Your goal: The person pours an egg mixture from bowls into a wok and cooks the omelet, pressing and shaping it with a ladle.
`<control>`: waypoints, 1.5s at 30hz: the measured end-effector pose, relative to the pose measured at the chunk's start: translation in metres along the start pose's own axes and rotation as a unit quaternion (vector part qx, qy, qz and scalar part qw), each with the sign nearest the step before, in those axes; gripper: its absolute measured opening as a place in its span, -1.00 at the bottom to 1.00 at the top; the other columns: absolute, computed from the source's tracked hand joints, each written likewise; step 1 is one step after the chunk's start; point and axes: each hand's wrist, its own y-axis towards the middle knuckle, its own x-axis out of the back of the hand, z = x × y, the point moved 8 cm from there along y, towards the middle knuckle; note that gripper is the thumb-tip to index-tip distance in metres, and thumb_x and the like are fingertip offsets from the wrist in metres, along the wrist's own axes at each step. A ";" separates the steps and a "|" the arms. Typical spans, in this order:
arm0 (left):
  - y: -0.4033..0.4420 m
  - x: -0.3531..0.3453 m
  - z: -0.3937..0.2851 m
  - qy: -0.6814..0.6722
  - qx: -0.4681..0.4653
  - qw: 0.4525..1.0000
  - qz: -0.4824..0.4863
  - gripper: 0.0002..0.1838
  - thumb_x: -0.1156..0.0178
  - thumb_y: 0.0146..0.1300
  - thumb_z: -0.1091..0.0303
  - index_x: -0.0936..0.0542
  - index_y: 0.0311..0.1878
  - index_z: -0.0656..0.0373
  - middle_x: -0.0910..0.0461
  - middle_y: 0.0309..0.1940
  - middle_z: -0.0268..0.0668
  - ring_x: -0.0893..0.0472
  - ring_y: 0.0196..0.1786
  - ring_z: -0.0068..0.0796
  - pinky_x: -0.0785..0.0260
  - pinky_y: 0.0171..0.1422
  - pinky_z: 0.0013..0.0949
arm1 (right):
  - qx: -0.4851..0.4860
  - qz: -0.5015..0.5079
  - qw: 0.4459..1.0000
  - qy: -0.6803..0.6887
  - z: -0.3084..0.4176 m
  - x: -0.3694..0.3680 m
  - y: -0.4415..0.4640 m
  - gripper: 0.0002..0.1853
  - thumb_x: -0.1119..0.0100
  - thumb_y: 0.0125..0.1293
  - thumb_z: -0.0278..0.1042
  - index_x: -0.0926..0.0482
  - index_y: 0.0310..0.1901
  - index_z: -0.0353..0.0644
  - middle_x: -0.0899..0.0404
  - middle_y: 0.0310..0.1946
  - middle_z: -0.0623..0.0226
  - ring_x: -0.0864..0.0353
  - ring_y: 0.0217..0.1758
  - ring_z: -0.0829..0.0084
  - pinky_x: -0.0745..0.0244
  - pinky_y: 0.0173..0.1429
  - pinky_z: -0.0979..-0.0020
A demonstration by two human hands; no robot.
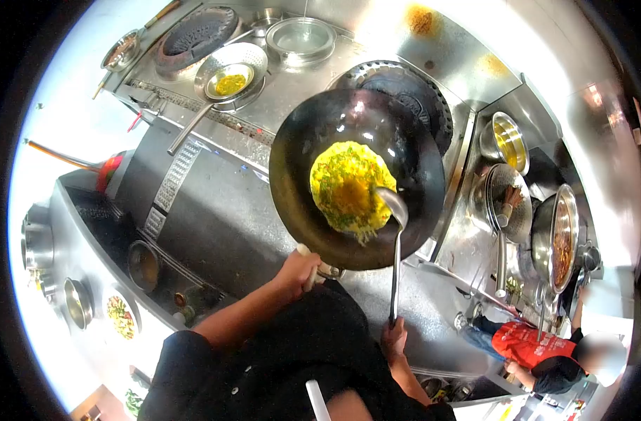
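Note:
A large dark wok (pixel 299 133) is tilted toward me, partly over the burner at the back. In it lies a round yellow omelette (pixel 348 168) with green flecks and a browner middle. My left hand (pixel 298 272) is closed around the wok's handle, with a pale cloth between the palm and the metal. My right hand (pixel 395 337) grips the dark end of a long steel ladle (pixel 396 263). The ladle's bowl is inside the wok, at the omelette's right edge.
Left of the wok, a perforated strainer (pixel 256 57) carries a small bowl with yellow food. A water-filled pot (pixel 301 42) stands behind. On the right are a bowl of yellow liquid (pixel 499 133) and a large basin (pixel 541 231). A person in a red apron (pixel 527 344) stands at lower right.

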 end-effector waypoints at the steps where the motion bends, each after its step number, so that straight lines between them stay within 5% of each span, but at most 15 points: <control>1: -0.001 0.001 0.000 0.022 -0.006 1.000 0.002 -0.64 -0.11 0.33 0.23 -0.66 -0.34 0.39 -0.62 -0.57 -0.19 -0.64 -0.49 -0.28 -0.47 -0.43 -0.22 | 0.025 -0.001 1.000 -0.001 0.006 0.000 -0.002 -0.79 -0.14 0.33 -0.27 -0.43 -0.23 -0.25 -0.50 -0.60 0.09 -0.58 -0.53 0.20 -0.41 -0.41 0.20; 5: 0.012 0.005 0.017 0.005 0.025 1.000 0.011 -0.68 -0.10 0.30 0.25 -0.68 -0.39 0.30 -0.51 -0.72 -0.17 -0.43 -0.74 -0.37 -0.36 -0.58 -0.29 | 0.043 0.077 0.985 0.148 0.100 0.079 -0.015 -0.78 -0.19 0.33 -0.27 -0.48 -0.16 -0.25 -0.38 -0.62 0.35 -0.34 -0.67 0.44 -0.29 -0.56 0.30; 7: 0.013 0.007 0.016 -0.006 0.007 1.000 0.023 -0.82 -0.13 0.19 0.35 -0.57 -0.34 0.30 -0.51 -0.58 -0.22 -0.48 -0.63 -0.39 -0.31 -0.57 -0.33 | -0.102 0.209 0.950 0.209 0.097 0.093 -0.027 -0.73 -0.23 0.34 -0.25 -0.50 -0.05 -0.24 -0.52 -0.50 0.28 -0.54 -0.49 0.47 -0.47 -0.41 0.28; 11: 0.018 0.006 0.015 -0.003 -0.079 0.997 0.011 -0.75 -0.09 0.25 0.32 -0.61 -0.42 0.30 -0.51 -0.71 -0.19 -0.40 -0.78 -0.41 -0.29 -0.64 -0.30 | 0.132 0.005 0.990 -0.041 0.096 0.129 -0.029 -0.51 -0.16 0.38 -0.27 -0.37 0.32 -0.06 -0.57 -0.47 0.08 -0.63 -0.48 0.18 -0.53 -0.36 0.17; 13: 0.041 0.017 0.037 0.000 -0.128 0.990 -0.053 -0.79 -0.09 0.23 0.34 -0.56 -0.41 0.29 -0.53 -0.65 -0.19 -0.44 -0.72 -0.42 -0.31 -0.62 -0.31 | 0.136 0.030 0.984 -0.113 0.099 0.166 -0.035 -0.41 -0.19 0.36 -0.28 -0.30 0.40 0.05 -0.58 -0.43 0.04 -0.64 -0.40 0.05 -0.54 -0.31 0.11; 18: 0.054 0.017 0.034 -0.005 -0.155 0.986 -0.058 -0.80 -0.09 0.18 0.36 -0.41 -0.21 0.29 -0.62 -0.39 -0.14 -0.56 -0.48 -0.38 -0.44 -0.45 -0.23 | 0.268 0.013 0.908 -0.321 0.157 0.262 -0.055 -0.31 -0.26 0.23 -0.36 -0.31 0.41 0.22 -0.56 -0.39 0.18 -0.60 -0.31 0.13 -0.55 -0.22 0.11; 25: 0.051 0.014 0.032 -0.034 -0.110 0.993 -0.031 -0.73 -0.10 0.10 0.49 -0.46 -0.09 0.31 -0.54 -0.35 -0.27 -0.53 -0.31 -0.45 -0.41 -0.24 -0.35 | 0.119 0.086 0.867 -0.475 0.167 0.222 -0.046 -0.33 -0.15 0.25 -0.44 -0.32 0.40 0.30 -0.54 -0.35 0.24 -0.59 -0.41 0.15 -0.56 -0.26 0.07; 34: 0.044 0.010 0.025 -0.068 -0.120 0.990 -0.003 -0.76 -0.12 0.10 0.51 -0.49 -0.13 0.30 -0.56 -0.34 -0.28 -0.57 -0.29 -0.44 -0.43 -0.23 -0.34 | 0.190 0.082 0.870 -0.447 0.173 0.243 -0.061 -0.32 -0.15 0.30 -0.39 -0.23 0.44 0.28 -0.59 -0.31 0.16 -0.66 -0.28 0.10 -0.58 -0.24 0.05; 37: 0.045 0.009 0.025 -0.070 -0.109 0.992 0.010 -0.77 -0.11 0.10 0.52 -0.49 -0.14 0.30 -0.57 -0.34 -0.27 -0.58 -0.32 -0.43 -0.44 -0.25 -0.33 | 0.119 0.112 0.867 -0.472 0.176 0.216 -0.048 -0.31 -0.13 0.32 -0.36 -0.18 0.46 0.28 -0.60 -0.31 0.15 -0.67 -0.27 0.10 -0.59 -0.26 0.08; 45: 0.033 0.006 0.017 -0.080 -0.105 0.991 -0.004 -0.80 -0.11 0.11 0.51 -0.49 -0.17 0.30 -0.58 -0.37 -0.25 -0.58 -0.34 -0.42 -0.45 -0.26 -0.32 | 0.149 0.060 0.849 -0.503 0.171 0.235 -0.050 -0.32 -0.17 0.30 -0.39 -0.23 0.43 0.27 -0.58 -0.39 0.24 -0.66 -0.38 0.16 -0.60 -0.35 0.13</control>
